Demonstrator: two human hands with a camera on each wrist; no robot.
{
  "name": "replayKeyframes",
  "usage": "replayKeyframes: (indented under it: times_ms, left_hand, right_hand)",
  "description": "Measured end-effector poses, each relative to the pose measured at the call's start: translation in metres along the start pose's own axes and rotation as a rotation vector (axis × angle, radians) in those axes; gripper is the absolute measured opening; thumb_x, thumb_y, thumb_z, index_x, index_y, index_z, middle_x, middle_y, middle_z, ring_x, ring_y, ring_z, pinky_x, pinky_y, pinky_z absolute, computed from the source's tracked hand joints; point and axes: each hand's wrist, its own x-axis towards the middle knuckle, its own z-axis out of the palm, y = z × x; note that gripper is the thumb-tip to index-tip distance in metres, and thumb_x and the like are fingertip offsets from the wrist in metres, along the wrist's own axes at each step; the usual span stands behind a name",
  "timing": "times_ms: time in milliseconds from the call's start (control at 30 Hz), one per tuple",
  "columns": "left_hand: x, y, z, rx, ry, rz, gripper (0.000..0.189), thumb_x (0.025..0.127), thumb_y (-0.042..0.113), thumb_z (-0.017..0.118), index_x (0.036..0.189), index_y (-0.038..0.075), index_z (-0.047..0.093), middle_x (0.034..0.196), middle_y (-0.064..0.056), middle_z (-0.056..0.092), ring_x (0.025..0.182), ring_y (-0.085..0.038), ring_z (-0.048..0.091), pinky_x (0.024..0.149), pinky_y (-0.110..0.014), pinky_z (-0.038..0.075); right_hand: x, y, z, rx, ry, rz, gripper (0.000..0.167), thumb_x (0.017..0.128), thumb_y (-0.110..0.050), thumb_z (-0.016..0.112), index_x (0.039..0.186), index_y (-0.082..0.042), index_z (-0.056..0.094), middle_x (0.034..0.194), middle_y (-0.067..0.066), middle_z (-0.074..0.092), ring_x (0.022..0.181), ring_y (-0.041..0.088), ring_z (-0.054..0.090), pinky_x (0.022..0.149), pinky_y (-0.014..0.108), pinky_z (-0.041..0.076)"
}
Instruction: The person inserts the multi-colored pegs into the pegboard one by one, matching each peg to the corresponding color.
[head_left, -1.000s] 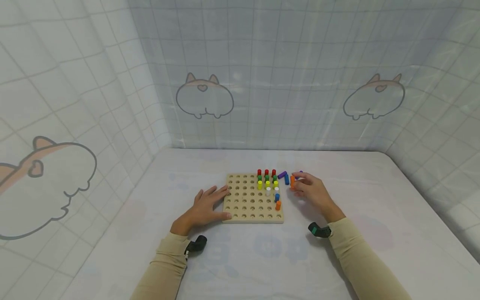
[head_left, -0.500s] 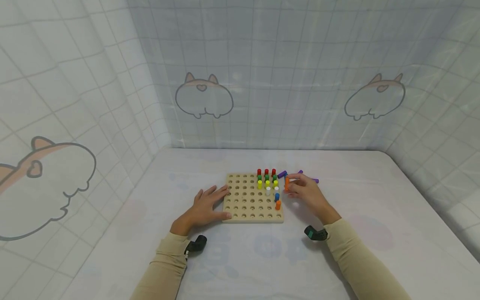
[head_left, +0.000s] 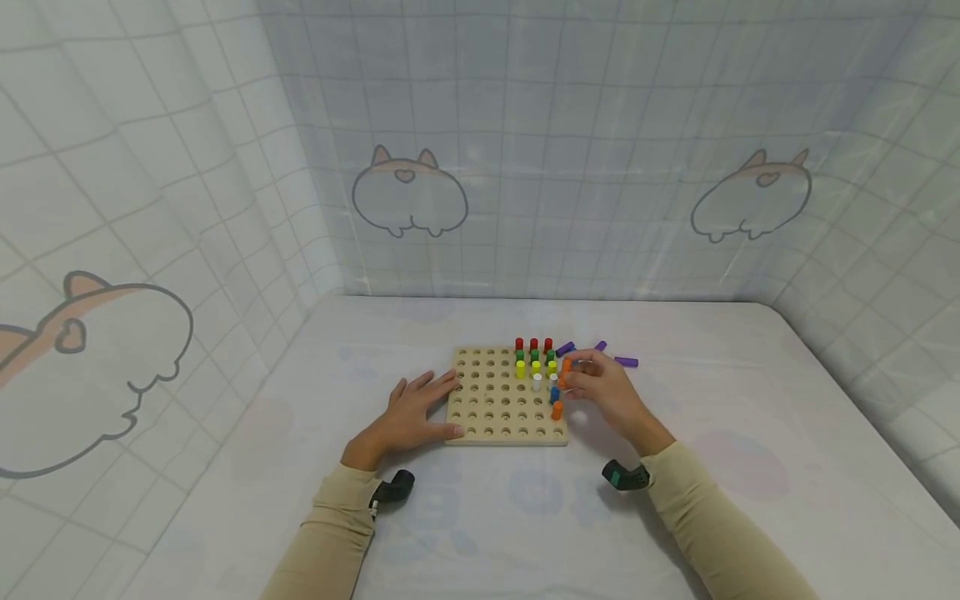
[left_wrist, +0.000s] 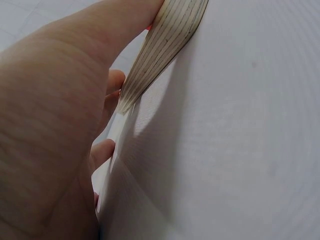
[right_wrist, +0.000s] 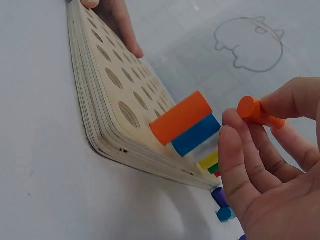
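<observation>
A wooden pegboard (head_left: 480, 408) with rows of round holes lies on the table. Upright in its right part stand red, green, yellow and white pegs, one blue peg (head_left: 555, 395) and one orange peg (head_left: 557, 411). My right hand (head_left: 611, 400) pinches another orange peg (right_wrist: 260, 112) between thumb and fingers, just off the board's right edge and above it. At the board's left side my left hand (head_left: 408, 417) rests with its fingers spread, thumb and fingertips touching the edge. In the left wrist view the thumb lies against the board's layered side (left_wrist: 165, 45).
Loose purple pegs, such as one purple peg (head_left: 626, 362), lie on the white table (head_left: 510, 517) beyond and right of my right hand. A blue peg (right_wrist: 226, 214) lies near the board's far corner. White grid-patterned curtains (head_left: 570, 208) stand around the table.
My right hand has moved left with the orange peg, from the loose pegs to the board's right edge. More of the purple pegs now shows behind it. The left hand stays put.
</observation>
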Motion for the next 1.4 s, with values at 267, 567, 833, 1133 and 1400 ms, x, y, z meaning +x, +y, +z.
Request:
replayKeyframes:
  times_ms: [267, 567, 833, 1133, 1400]
  left_hand:
    - [-0.002, -0.001, 0.0, 0.003, 0.004, -0.002, 0.091, 0.085, 0.068, 0.065, 0.158, 0.023, 0.036, 0.165, 0.01, 0.023, 0.152, -0.033, 0.014, 0.115, -0.066, -0.003]
    - [-0.003, -0.002, 0.001, 0.011, 0.004, 0.005, 0.09, 0.085, 0.069, 0.065, 0.157, 0.023, 0.037, 0.165, 0.01, 0.023, 0.152, -0.032, 0.014, 0.115, -0.067, -0.002]
    - [-0.004, -0.002, 0.001, 0.019, 0.006, 0.012, 0.09, 0.085, 0.069, 0.065, 0.157, 0.023, 0.037, 0.164, 0.01, 0.023, 0.151, -0.032, 0.015, 0.115, -0.067, -0.001]
    - [-0.006, -0.004, 0.001, 0.011, 0.005, 0.012, 0.091, 0.085, 0.069, 0.064, 0.158, 0.022, 0.036, 0.165, 0.01, 0.023, 0.152, -0.032, 0.015, 0.115, -0.067, -0.002]
    - [-0.006, -0.004, 0.001, 0.013, 0.009, 0.022, 0.091, 0.085, 0.069, 0.065, 0.157, 0.022, 0.037, 0.165, 0.008, 0.023, 0.151, -0.033, 0.015, 0.115, -0.066, -0.002]
  right_hand:
    - [-0.006, -0.001, 0.007, -0.092, -0.05, -0.091, 0.042, 0.097, -0.011, 0.066, 0.133, 0.005, 0.055, 0.113, 0.018, 0.06, 0.099, 0.032, 0.065, 0.085, 0.041, 0.058]
    - [-0.012, 0.0, 0.017, -0.213, -0.066, -0.189, 0.033, 0.093, -0.007, 0.071, 0.123, 0.002, 0.06, 0.108, 0.016, 0.067, 0.096, 0.028, 0.068, 0.083, 0.033, 0.058]
    - [-0.018, -0.004, 0.024, -0.396, -0.095, -0.256, 0.03, 0.092, -0.005, 0.071, 0.121, -0.001, 0.063, 0.104, 0.006, 0.07, 0.093, 0.02, 0.07, 0.079, 0.031, 0.058]
    - [-0.023, -0.006, 0.03, -0.544, -0.158, -0.298, 0.024, 0.091, -0.001, 0.07, 0.115, -0.004, 0.067, 0.101, 0.0, 0.07, 0.088, 0.014, 0.069, 0.077, 0.03, 0.058]
    - [-0.025, -0.006, 0.033, -0.623, -0.201, -0.345, 0.024, 0.09, -0.001, 0.07, 0.113, -0.004, 0.068, 0.101, -0.002, 0.07, 0.087, 0.012, 0.068, 0.078, 0.029, 0.057]
